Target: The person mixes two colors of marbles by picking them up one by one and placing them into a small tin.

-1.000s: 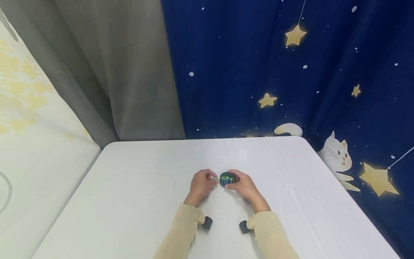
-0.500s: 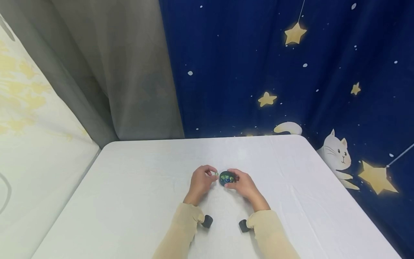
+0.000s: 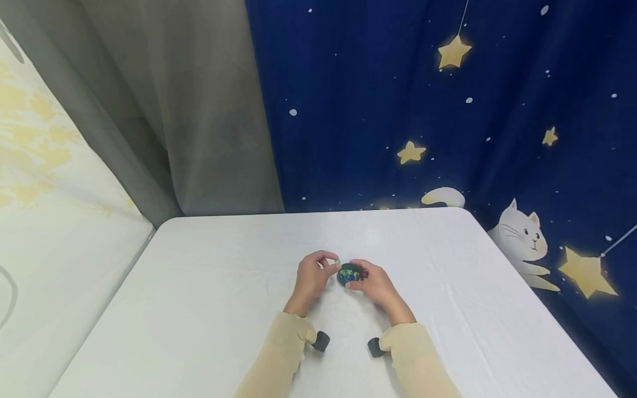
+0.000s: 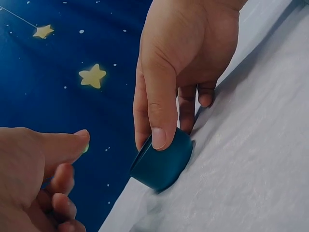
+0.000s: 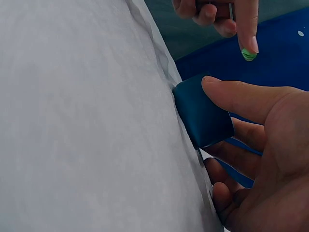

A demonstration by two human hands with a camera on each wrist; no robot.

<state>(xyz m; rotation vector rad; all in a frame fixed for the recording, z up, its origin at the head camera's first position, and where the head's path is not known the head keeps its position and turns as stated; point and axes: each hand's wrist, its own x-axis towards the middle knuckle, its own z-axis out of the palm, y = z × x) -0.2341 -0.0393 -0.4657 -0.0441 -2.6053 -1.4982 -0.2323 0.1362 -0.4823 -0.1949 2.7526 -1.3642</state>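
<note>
My right hand [image 3: 375, 284] holds a small dark teal cup [image 3: 342, 282], with the thumb on its near wall and the fingers behind it. The cup stands on the white table. Several shiny green and blue balls, which look like marbles [image 3: 349, 273], show inside it from above. Just left of its rim, my left hand [image 3: 312, 276] pinches a small green striped marble [image 5: 248, 56] between thumb and index finger, raised above the table. In the left wrist view the fingertips mostly hide this marble, and the cup's smooth outer wall [image 4: 166, 166] faces the camera.
A white cloth covers the table [image 3: 224, 265]. Behind it hang a grey curtain [image 3: 214, 121] and a blue curtain [image 3: 348, 99] with stars and a cat. Black devices [image 3: 376, 347] sit under both beige sleeves.
The left hand has lifted the pinched green marble slightly and brought it right, closer to the cup's rim. The right hand and cup stay in place.
</note>
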